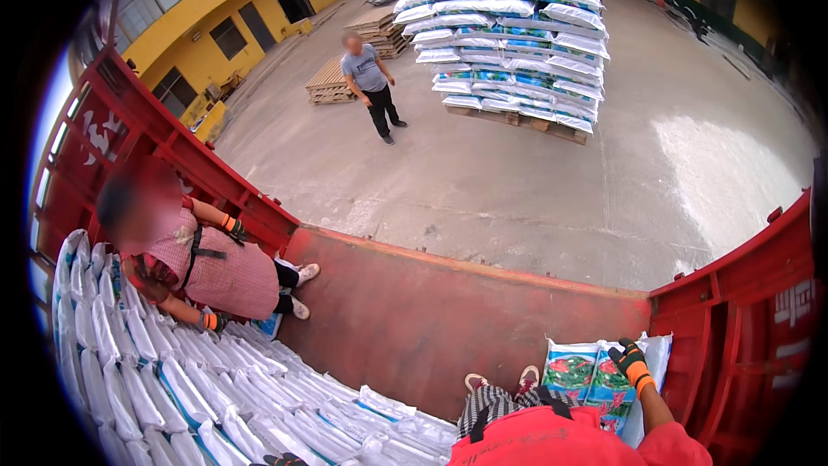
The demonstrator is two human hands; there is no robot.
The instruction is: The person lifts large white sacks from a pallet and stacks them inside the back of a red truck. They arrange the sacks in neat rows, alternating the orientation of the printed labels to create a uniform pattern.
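My right hand [631, 361], in a black and orange glove, rests on the upper part of white printed sacks [571, 368] with red and green pictures. Its fingers look spread on the sack rather than wrapped round it. These sacks stand beside the truck bed's right side wall. Only a sliver of my left hand [283, 460], in a dark glove, shows at the lower edge. It is by the rows of white sacks [233, 406] packed on the left, and its fingers are mostly cut off.
A co-worker in a pink checked apron [211, 267] stands at the left among the sacks. Red side walls [733, 345] flank the truck bed [414, 311], whose far edge is open. Beyond, a raised pallet holds stacked sacks [517, 43]; another person [369, 82] stands near wooden pallets [329, 84].
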